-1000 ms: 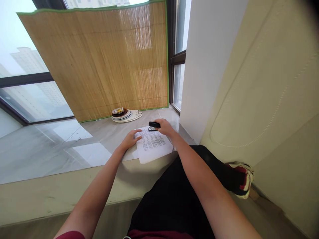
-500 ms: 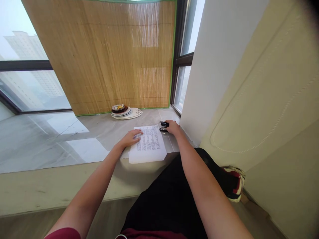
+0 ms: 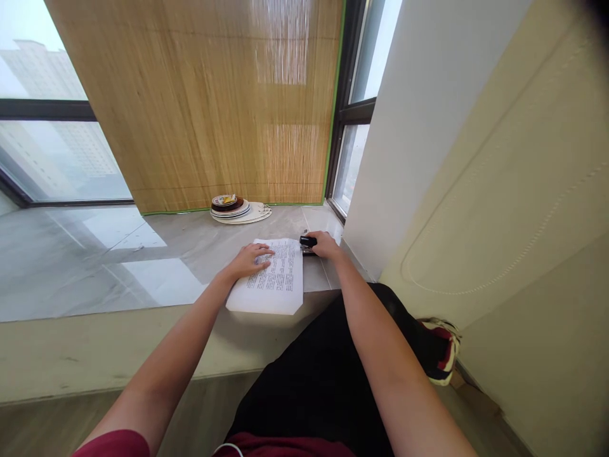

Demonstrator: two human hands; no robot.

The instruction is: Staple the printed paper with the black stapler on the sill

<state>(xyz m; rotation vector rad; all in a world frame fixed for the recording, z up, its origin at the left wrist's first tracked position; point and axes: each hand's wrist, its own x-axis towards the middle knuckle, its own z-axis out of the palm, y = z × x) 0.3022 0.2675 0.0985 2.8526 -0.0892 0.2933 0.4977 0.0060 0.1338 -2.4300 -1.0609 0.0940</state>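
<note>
Printed paper (image 3: 280, 279) lies on the grey marble sill, its near edge reaching over the sill's front. My left hand (image 3: 251, 260) rests on the paper's left side with fingers spread. At the paper's upper right edge is a black stapler (image 3: 308, 242), gripped by my right hand (image 3: 326, 244). The stapler's front touches or overlaps the paper's edge; whether the paper sits between its jaws is too small to tell.
Behind the paper, a stack of plates (image 3: 230, 208) stands on the sill (image 3: 185, 235) by a bamboo blind (image 3: 214, 114). A white wall (image 3: 404, 127) rises close to my right hand. My legs are below the sill's front edge.
The paper has turned slightly, its near end swinging left. The stapler has shifted a little left against the paper's edge, and my right hand has moved with it.
</note>
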